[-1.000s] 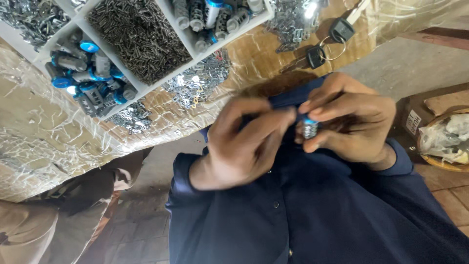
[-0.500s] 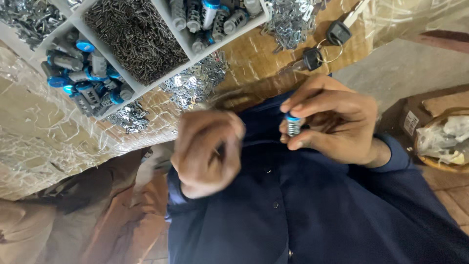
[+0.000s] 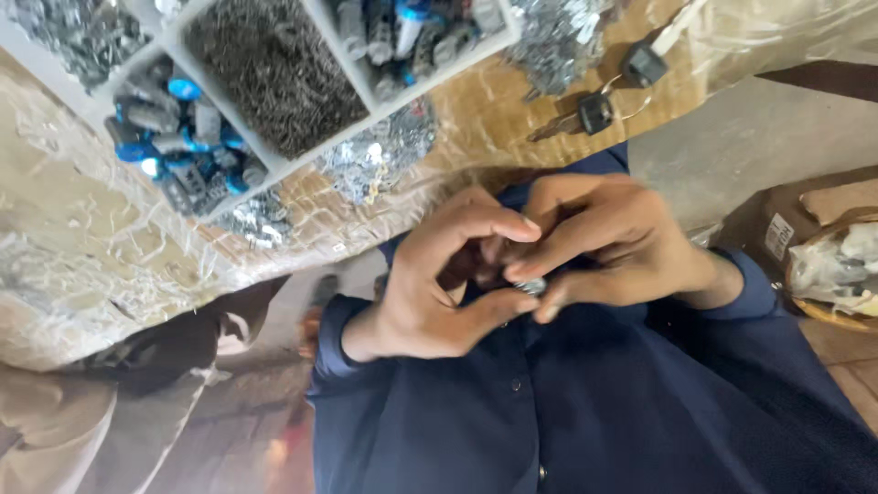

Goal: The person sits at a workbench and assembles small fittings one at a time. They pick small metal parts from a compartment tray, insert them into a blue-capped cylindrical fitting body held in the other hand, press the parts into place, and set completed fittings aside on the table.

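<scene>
1. My left hand (image 3: 430, 293) & right hand (image 3: 604, 242) meet at chest.
2. Both hands' fingers pinch a small metal part (image 3: 530, 287) between them.
3. Tray (image 3: 274, 169) w/ parts on counter (image 3: 82, 247), keys (image 3: 594, 112) near.

Metal, plastic and cloth at a wrapped table

A small shiny metal part (image 3: 530, 286) sits between the fingers (image 3: 512, 229); the shirt (image 3: 594, 412) is matt dark-blue cloth; crinkled glossy plastic film covers the wooden table (image 3: 82, 247); the white tray (image 3: 302, 155) holds dull metal bits and glossy blue plastic pieces (image 3: 183, 90).
</scene>
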{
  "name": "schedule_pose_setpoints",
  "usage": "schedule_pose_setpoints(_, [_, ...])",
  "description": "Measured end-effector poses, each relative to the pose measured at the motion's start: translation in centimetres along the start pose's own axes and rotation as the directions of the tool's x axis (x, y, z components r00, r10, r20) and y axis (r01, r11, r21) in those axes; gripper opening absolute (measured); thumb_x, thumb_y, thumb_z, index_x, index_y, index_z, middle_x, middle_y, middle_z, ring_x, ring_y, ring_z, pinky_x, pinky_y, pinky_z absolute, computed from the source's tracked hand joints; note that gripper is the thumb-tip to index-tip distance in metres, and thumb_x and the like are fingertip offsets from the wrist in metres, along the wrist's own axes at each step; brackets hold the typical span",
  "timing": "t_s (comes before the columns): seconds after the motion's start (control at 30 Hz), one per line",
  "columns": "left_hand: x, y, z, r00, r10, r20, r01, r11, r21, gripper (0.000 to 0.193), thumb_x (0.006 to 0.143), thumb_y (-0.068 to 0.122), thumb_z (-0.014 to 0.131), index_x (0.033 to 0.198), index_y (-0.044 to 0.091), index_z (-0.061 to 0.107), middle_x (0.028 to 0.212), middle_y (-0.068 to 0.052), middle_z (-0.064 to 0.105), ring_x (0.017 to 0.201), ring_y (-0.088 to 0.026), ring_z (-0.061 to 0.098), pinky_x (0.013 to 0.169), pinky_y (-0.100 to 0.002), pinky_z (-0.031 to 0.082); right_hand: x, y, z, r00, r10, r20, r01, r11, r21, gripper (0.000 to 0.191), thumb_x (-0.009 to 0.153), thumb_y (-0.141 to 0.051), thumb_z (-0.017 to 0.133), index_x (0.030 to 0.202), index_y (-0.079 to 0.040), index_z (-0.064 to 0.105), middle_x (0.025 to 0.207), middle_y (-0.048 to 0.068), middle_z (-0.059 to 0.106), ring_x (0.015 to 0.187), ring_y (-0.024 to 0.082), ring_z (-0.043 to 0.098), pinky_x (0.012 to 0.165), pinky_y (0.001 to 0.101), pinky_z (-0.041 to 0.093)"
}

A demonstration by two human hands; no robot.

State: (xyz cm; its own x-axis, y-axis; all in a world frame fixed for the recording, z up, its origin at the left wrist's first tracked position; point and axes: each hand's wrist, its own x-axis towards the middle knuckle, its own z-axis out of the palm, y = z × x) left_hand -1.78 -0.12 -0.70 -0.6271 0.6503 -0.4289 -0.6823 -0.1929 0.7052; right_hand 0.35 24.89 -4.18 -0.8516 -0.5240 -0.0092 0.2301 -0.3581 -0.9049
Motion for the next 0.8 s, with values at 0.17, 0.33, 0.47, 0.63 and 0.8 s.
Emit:
schedule_pose_setpoints(0.17, [4.7,2.1,3.5,0.819,0.567,0.094,-0.401,0.446,0.800,0.045,0.086,-0.003,0.091,0.123,0.012,0.069,0.104,-0.004,0.053,0.091,-0.014,0.058,0.073,-0.025,0.049,-2.4,-2.2,0.2,0.869,0.067,-0.490,0.015,0.987,0.161,0.021,0.090,-0.009,0.080,0.108,0.001,0.074,0.104,0.020,0.070,0.071,0.015,0.072,0.060,0.0228,0.062])
schedule_pose_setpoints(0.33, [7.4,3.4,4.1,0.718,0.638,0.277,-0.205,-0.186,0.961,0.026,0.097,0.001,0.077,0.120,0.001,0.066,0.122,-0.011,0.059,0.098,-0.029,0.064,0.082,-0.038,0.054,-3.1,-1.6,-0.9,0.668,-0.107,-0.736,0.116,0.992,-0.038,0.018,0.093,-0.008,0.070,0.108,0.001,0.073,0.102,0.022,0.069,0.065,0.013,0.066,0.054,0.0201,0.057])
schedule_pose_setpoints(0.47, [3.9,2.6,1.2,0.801,0.596,0.054,-0.531,0.666,0.523,0.022,0.100,0.004,0.077,0.117,0.007,0.063,0.104,-0.002,0.061,0.079,-0.020,0.065,0.070,-0.033,0.055,-2.0,-0.8,-0.7,0.766,-0.169,-0.620,0.105,0.985,-0.138,0.017,0.099,-0.006,0.061,0.111,-0.001,0.071,0.103,0.020,0.072,0.069,0.014,0.070,0.054,0.0209,0.061])
schedule_pose_setpoints(0.63, [-0.7,-1.9,-0.3,0.712,0.653,-0.257,-0.589,0.756,0.286,0.022,0.103,0.007,0.072,0.121,0.007,0.059,0.102,-0.009,0.053,0.080,-0.020,0.069,0.059,-0.031,0.060,2.0,0.1,2.8,0.961,-0.071,-0.268,0.012,0.976,-0.217,0.015,0.109,-0.004,0.059,0.120,0.005,0.065,0.113,0.023,0.073,0.083,0.017,0.076,0.068,0.0234,0.066])
schedule_pose_setpoints(0.8, [-4.2,-5.1,-1.5,0.592,0.657,-0.467,-0.686,0.715,0.136,0.022,0.100,0.009,0.074,0.114,0.002,0.059,0.100,-0.009,0.051,0.070,-0.011,0.060,0.052,-0.024,0.050,5.1,1.1,5.5,0.970,-0.210,-0.125,0.143,0.902,-0.408,0.014,0.105,-0.006,0.066,0.111,0.005,0.067,0.100,0.020,0.076,0.076,0.017,0.077,0.066,0.0265,0.063])
